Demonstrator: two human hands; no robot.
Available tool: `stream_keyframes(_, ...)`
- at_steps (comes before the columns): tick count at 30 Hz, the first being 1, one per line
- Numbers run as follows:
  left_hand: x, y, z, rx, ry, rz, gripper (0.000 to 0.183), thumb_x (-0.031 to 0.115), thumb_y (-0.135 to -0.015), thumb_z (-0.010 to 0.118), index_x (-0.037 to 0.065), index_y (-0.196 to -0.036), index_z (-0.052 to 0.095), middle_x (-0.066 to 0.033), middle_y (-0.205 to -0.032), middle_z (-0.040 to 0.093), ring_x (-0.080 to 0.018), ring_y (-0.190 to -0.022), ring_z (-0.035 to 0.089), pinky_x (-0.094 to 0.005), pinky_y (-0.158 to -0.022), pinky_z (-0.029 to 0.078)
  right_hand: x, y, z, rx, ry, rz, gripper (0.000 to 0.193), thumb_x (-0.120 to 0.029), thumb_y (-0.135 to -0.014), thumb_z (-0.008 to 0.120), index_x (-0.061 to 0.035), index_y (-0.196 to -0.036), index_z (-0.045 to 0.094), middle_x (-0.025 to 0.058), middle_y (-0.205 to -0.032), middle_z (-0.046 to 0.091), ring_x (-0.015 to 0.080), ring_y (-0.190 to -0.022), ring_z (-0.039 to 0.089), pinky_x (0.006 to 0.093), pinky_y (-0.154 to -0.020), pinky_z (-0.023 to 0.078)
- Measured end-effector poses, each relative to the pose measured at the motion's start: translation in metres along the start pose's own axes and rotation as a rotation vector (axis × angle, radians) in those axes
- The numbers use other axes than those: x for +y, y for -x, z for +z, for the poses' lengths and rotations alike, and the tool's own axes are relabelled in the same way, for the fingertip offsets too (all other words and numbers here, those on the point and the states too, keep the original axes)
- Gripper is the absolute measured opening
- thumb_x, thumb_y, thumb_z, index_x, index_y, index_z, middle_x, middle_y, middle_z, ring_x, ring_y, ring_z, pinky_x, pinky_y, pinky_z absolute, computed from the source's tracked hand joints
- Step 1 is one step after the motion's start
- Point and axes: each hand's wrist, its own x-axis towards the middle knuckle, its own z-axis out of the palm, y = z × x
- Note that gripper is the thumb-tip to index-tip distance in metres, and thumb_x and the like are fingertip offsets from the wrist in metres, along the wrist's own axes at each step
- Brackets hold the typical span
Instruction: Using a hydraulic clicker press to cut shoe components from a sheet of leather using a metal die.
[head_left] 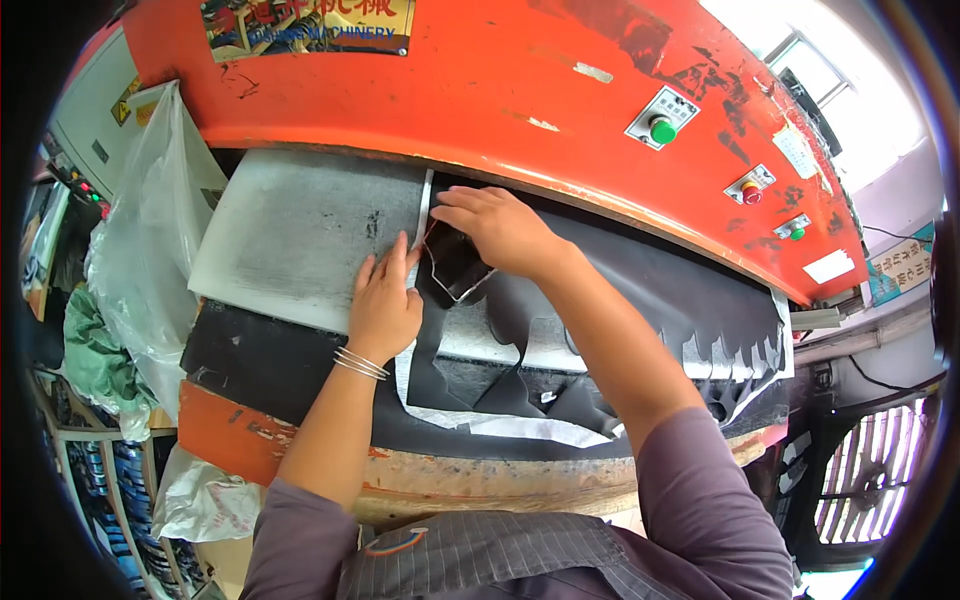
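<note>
Pressing down on a metal cutting die (455,265), the right hand (500,230) lies flat over its far edge with the fingers together and bent. The left hand (385,300) rests just beside the die on its near-left side, fingers spread a little and lying on the black sheet (640,290) and the grey cutting board (300,235). The die sits on the black sheet, right at the sheet's left edge and just under the lip of the orange press (500,90).

Judging by the sheet, much of the cutting looks done: to the right of the die and nearer the person, the black material is full of shaped holes and jagged leftover strips (730,350). The uncut part seems to be the stretch under and beyond the die.

Above the die, the press carries a yellowish rectangular plate (310,25) with red and dark lettering. Further right of the die are a grey square box with a green button (662,118), a smaller box with a red button (750,185), and white stickers (828,265). Left of the die hangs a clear plastic bag (150,200).
</note>
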Motion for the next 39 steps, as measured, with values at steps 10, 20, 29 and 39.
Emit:
stream_keyframes(10, -0.009, 0.016, -0.002, 0.057, 0.068, 0.003, 0.075, 0.004, -0.080, 0.048, -0.003, -0.146, 0.014, -0.0074, -0.135, 0.054, -0.0277, -0.125, 0.047, -0.0443, -0.113, 0.023, 0.016, -0.018, 0.001, -0.375, -0.080, 0.162, 0.017, -0.025, -0.085, 0.060, -0.0148, -0.095, 0.070, 0.0086, -0.095, 0.068, 0.0300, -0.096, 0.062, 0.0425, -0.083, 0.048)
stream_keyframes(20, -0.005, 0.053, -0.021, 0.099, 0.296, 0.043, 0.067, 0.003, -0.081, 0.053, 0.001, -0.143, 0.030, -0.0153, -0.131, 0.056, -0.0324, -0.126, 0.047, -0.0488, -0.112, 0.023, -0.014, 0.053, -0.056, -0.400, -0.602, 0.504, 0.023, -0.022, -0.089, 0.063, -0.0048, -0.104, 0.067, 0.0122, -0.088, 0.067, 0.0216, -0.081, 0.062, 0.0339, -0.076, 0.049)
stream_keyframes(29, 0.156, 0.310, -0.048, -0.599, 1.259, -0.087, 0.042, 0.020, -0.097, 0.052, 0.000, -0.134, 0.049, -0.0118, -0.142, 0.047, -0.0204, -0.134, 0.040, -0.0336, -0.112, 0.028, -0.078, 0.065, -0.043, -0.351, -0.847, -0.109, 0.020, -0.020, -0.090, 0.060, -0.0002, -0.088, 0.061, 0.0110, -0.074, 0.057, 0.0201, -0.071, 0.051, 0.0365, -0.069, 0.045)
stream_keyframes(39, 0.215, 0.373, 0.241, -0.126, 0.896, 0.087, 0.039, 0.012, -0.095, 0.048, -0.007, -0.129, 0.049, -0.0167, -0.132, 0.055, -0.0263, -0.116, 0.052, -0.0346, -0.101, 0.039, -0.036, 0.230, 0.030, -0.061, -0.464, -0.006, 0.023, -0.013, -0.089, 0.055, 0.0074, -0.097, 0.060, 0.0190, -0.083, 0.063, 0.0280, -0.075, 0.056, 0.0379, -0.076, 0.046)
